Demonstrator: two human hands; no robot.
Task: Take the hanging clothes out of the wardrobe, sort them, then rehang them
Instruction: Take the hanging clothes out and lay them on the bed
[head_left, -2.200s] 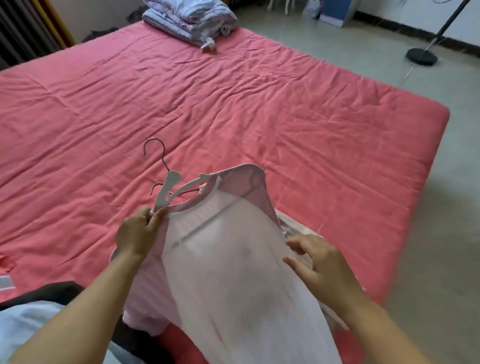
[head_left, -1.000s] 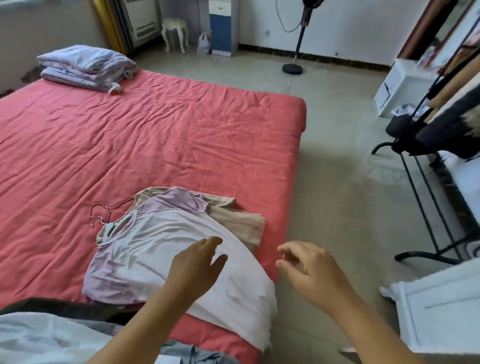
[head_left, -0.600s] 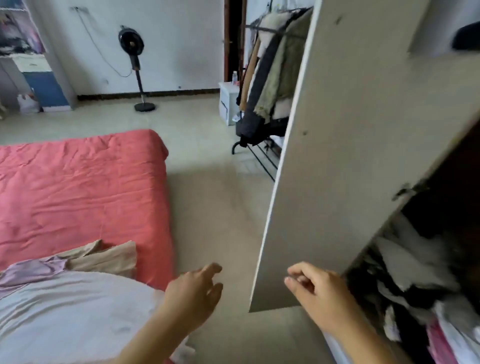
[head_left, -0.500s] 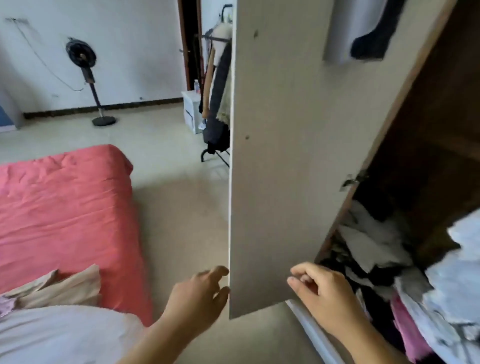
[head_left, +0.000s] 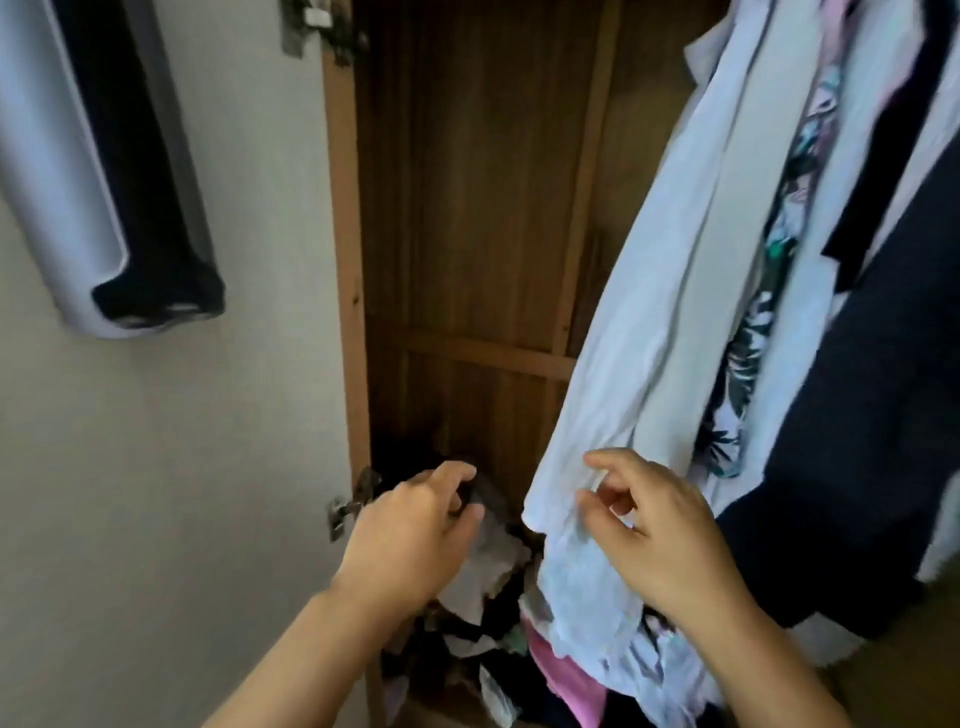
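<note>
At nine o'clock in the view stands the pale door (head_left: 171, 415) of the wardrobe, swung wide. High on it, toward ten o'clock, hangs a grey and black garment (head_left: 104, 171), its lower end curled up. A metal hinge (head_left: 348, 506) sits on the door's edge near the centre, with another hinge at the top edge around eleven o'clock. The wardrobe's brown wooden back panel (head_left: 478, 208) fills the twelve o'clock area, crossed by a lighter rail.

The left hand (head_left: 410, 540) reaches in at six o'clock, fingers loosely curled and holding nothing, poised over a jumbled heap (head_left: 483, 613) of white, black and pink clothes on the wardrobe floor. Whether its fingertips touch the heap cannot be told.

Just to the right, at about five o'clock, the right hand (head_left: 660, 530) is raised in front of the hanging clothes, its fingers bent and slightly spread; the forefinger and thumb lie close to the hem of a pale blue shirt (head_left: 670, 291), but no firm pinch on the cloth shows.

The hanging clothes fill the space from one to four o'clock, slanting down to the left. Behind the shirt comes a floral print (head_left: 779, 260) in green, pink and white, then a dark navy garment (head_left: 872, 441) at three o'clock. The hangers are out of view above the frame.
</note>
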